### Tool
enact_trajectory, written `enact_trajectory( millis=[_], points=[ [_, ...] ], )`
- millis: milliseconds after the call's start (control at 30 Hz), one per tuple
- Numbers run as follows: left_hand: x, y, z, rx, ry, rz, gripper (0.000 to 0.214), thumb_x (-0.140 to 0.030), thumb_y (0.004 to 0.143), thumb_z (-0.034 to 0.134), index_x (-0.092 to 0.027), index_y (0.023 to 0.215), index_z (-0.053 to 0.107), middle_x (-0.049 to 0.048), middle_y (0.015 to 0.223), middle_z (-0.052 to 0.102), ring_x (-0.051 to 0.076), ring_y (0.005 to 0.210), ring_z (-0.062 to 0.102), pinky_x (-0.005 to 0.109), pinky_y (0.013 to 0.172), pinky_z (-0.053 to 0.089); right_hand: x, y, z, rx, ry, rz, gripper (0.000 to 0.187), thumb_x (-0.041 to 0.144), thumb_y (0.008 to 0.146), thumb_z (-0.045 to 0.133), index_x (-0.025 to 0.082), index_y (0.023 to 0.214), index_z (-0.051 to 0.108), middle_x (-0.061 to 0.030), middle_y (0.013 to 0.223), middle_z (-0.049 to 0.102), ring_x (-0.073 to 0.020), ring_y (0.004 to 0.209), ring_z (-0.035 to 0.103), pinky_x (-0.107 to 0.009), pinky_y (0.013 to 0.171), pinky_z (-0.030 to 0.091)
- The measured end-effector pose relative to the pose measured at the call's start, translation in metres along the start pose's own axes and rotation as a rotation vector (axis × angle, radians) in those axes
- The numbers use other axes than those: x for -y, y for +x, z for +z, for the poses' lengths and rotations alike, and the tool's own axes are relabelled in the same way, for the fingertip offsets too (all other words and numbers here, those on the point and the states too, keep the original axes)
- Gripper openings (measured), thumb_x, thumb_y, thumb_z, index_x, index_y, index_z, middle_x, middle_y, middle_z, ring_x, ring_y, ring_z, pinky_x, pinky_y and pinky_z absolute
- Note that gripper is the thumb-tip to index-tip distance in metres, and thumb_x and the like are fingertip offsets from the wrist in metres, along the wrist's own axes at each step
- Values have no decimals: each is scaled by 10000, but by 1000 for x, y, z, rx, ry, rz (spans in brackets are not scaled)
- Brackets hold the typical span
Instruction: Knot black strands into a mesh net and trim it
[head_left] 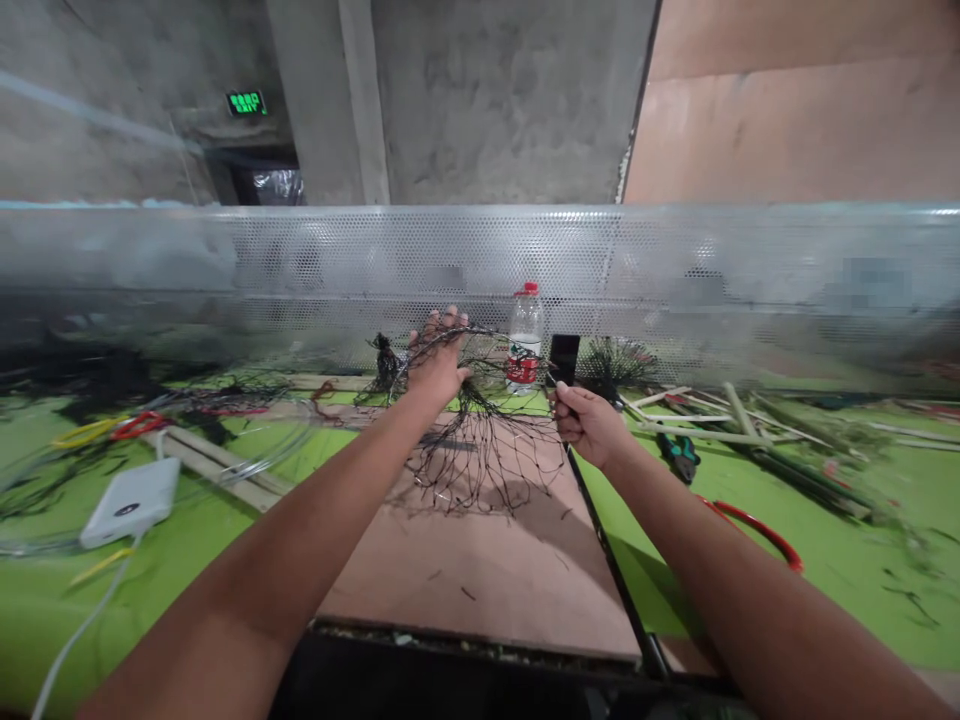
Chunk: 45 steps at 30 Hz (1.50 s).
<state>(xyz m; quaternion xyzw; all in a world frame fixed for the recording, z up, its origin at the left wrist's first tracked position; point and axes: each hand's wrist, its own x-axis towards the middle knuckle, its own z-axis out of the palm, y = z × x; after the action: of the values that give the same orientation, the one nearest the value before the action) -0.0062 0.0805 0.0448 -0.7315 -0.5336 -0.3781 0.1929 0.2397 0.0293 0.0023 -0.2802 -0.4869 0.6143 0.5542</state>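
Note:
A black knotted net [491,455] made of thin cord hangs over the wooden board, bunched near its top. My left hand [439,365] reaches into its upper part, fingers stretched and thumb apart, with dark strands looping across the hand. To the right, my right hand [589,420] is closed in a pinch on a thin strand at the net's edge; a small pale tip shows at the fingers. Behind the net, between both hands, stands a clear bottle [525,345] with a red cap and red label. The net's far side is partly hidden.
Pliers [679,455], a red-handled tool [757,530] and bamboo strips [739,410] lie right. A white power bank [131,500] with cable, wooden sticks [217,465] and tangled black netting [112,375] lie left. A perforated metal screen [420,250] closes off the back.

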Motion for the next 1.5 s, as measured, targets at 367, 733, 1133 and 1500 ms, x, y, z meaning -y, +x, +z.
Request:
enact_trajectory(
  millis=[367, 733, 1133, 1500],
  points=[
    [-7, -9, 5, 361, -251, 194, 689, -288, 829, 529, -201, 1453, 249, 76, 1522, 198, 265, 1397, 186, 414, 1130, 212, -2, 2, -2, -128, 28, -114, 299, 377, 640, 766, 144, 725, 599, 59, 537, 422, -18, 384, 260, -170, 337, 162],
    [7, -40, -38, -520, -623, -74, 304, -336, 865, 501, -160, 1077, 629, 85, 1016, 670, 166, 928, 623, 307, 844, 488, 4, 4, -7, -187, 79, -236, 254, 353, 665, 758, 142, 695, 619, 54, 526, 420, -18, 390, 286, -153, 327, 205],
    [31, -80, 27, 366, -1101, -505, 789, -618, 797, 486, -230, 1444, 257, 133, 1502, 248, 277, 1324, 356, 389, 984, 401, 20, -1, -8, -208, 102, -352, 254, 340, 651, 774, 150, 709, 617, 57, 516, 451, -14, 380, 319, -135, 313, 240],
    [38, -84, 34, 198, -965, -339, 811, -602, 720, 600, -189, 1383, 381, 144, 1475, 304, 328, 1337, 309, 444, 1065, 312, 54, -9, -26, -213, 154, -506, 285, 366, 683, 750, 171, 721, 546, 84, 509, 412, -22, 366, 312, -138, 315, 275]
  ],
)
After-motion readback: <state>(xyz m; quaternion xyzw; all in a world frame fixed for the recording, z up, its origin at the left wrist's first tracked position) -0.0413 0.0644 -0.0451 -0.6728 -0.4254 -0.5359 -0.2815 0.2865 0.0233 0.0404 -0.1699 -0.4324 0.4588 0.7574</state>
